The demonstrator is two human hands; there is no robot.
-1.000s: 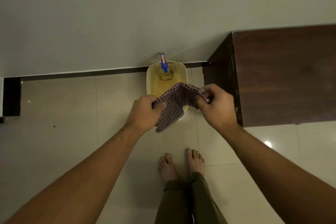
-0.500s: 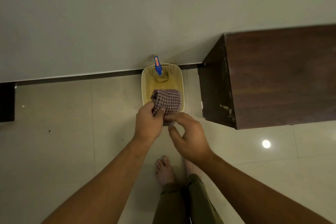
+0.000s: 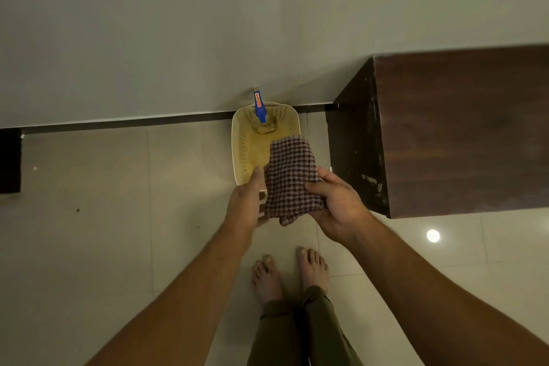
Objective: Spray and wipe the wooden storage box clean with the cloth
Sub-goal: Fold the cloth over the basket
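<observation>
Both arms reach forward and down from the bottom of the view, and the 2 hands meet in the middle above the floor (image 3: 104, 217). The left hand (image 3: 246, 202) stands on its side, with the thumb pointing far along the left edge of the cloth (image 3: 289, 175). The right hand (image 3: 337, 203) is turned palm up, with its thumb laid over the cloth and its fingers curled behind the right edge. Each hand's grip is closed on the cloth, which is folded and checked in dark red and white. It hangs between the 2 grips, with one corner drooping at the near side.

The wooden storage box (image 3: 460, 134) is dark brown and stands on the floor at the right, against the wall (image 3: 178, 24). The cloth is to its left and apart from it.

A cream basket (image 3: 242, 142) with small holes sits on the floor by the wall, partly hidden behind the cloth. In its far end is a spray bottle (image 3: 259, 105) with a blue head. 2 bare feet (image 3: 291, 273) are seen below the hands.
</observation>
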